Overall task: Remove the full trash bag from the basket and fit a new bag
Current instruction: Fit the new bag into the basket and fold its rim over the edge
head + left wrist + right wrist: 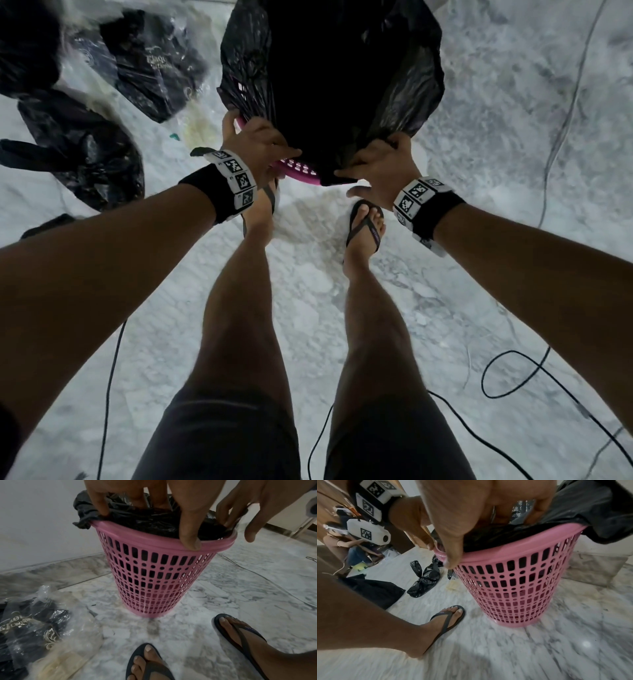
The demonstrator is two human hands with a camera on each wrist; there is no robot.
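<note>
My left hand (255,140) grips near rim of pink basket (164,580), fingers inside on black bag (329,78), thumb outside. My right hand (380,161) pinches bag edge at same rim. Basket upright on marble floor (539,649). Tied black bag (423,580) lies on floor, left.

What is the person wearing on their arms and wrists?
Bare arms, no sleeves. Each wrist has a black strap and a band of white blocks printed with black-and-white square codes, on the left wrist and the right wrist.
</note>
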